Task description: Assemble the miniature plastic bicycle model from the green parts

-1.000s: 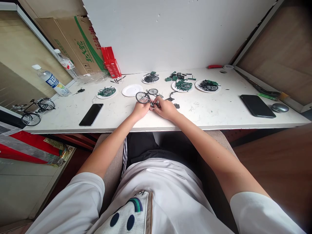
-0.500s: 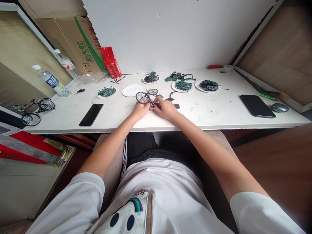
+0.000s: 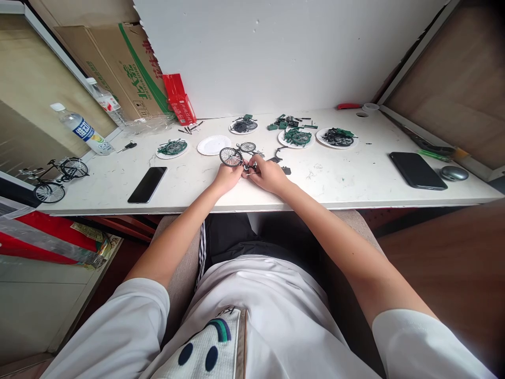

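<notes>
A small model bicycle (image 3: 236, 156) with dark spoked wheels lies on the white table (image 3: 355, 173) in front of me. My left hand (image 3: 228, 178) is closed on its frame just below the near wheel. My right hand (image 3: 269, 173) pinches the same frame from the right, fingers curled around a small metal part. The two hands meet at the middle of the bicycle. What sits between the fingertips is too small to make out.
Paper plates with green and black bicycle parts (image 3: 296, 138) line the back, one plate (image 3: 213, 145) empty. A phone (image 3: 147, 184) lies left, another phone (image 3: 417, 170) and a mouse (image 3: 453, 172) right. A finished model bicycle (image 3: 53, 180), water bottles (image 3: 82, 130) and cardboard box (image 3: 118, 68) stand far left.
None apart from a slight shift of the camera; both hands stay on the model bicycle in the same spot.
</notes>
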`<state>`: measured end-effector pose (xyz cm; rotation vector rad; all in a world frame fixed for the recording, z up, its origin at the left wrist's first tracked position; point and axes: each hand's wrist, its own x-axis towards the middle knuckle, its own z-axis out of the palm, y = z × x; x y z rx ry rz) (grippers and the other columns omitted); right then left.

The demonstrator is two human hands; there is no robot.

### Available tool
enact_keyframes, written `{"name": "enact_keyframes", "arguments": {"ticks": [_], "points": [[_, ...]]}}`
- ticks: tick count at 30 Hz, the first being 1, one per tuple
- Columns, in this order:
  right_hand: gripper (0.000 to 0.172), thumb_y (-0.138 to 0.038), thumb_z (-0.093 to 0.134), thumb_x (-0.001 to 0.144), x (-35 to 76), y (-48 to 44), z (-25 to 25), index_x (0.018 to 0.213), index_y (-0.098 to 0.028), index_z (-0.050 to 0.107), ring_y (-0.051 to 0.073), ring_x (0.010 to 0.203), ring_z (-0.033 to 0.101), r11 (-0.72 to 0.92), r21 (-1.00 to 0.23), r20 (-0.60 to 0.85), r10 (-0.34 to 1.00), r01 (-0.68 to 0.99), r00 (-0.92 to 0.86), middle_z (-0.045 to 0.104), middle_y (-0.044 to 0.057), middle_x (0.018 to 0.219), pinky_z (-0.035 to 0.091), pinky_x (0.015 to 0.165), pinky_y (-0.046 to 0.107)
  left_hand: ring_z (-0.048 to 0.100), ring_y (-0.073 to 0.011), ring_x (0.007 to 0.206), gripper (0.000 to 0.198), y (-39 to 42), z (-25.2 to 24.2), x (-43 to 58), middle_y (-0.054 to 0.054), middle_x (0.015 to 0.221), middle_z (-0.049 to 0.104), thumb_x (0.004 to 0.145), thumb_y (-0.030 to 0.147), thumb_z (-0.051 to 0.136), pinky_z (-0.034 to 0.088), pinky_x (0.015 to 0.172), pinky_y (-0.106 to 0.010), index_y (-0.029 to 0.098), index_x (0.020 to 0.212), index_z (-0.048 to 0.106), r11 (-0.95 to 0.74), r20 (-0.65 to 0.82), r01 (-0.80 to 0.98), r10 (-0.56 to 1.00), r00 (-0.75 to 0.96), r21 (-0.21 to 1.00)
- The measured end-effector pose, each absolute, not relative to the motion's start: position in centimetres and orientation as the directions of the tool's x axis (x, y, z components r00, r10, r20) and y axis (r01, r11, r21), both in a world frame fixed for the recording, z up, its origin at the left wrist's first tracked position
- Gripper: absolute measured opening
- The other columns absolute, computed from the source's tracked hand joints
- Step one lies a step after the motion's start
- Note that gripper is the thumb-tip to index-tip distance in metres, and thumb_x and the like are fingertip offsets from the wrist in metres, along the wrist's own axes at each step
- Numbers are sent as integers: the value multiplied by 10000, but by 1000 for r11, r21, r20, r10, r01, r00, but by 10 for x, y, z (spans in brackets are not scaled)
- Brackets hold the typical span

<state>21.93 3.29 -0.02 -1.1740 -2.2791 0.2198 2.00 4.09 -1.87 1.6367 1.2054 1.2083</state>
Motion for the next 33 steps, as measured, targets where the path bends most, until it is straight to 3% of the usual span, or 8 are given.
{"name": "enact_keyframes", "arguments": {"ticks": [33], "points": [[340,-369,483,993,218,34,-2,1256,-181,588,308,752,655,593,-352,400,795,724,-456,769,109,864,343,681,324,754,-188,741,155,40,-17,21,-47,821,775,977,216,616,599,797,-294,162,1052,740,-278,259,246,960,110,928]]}}
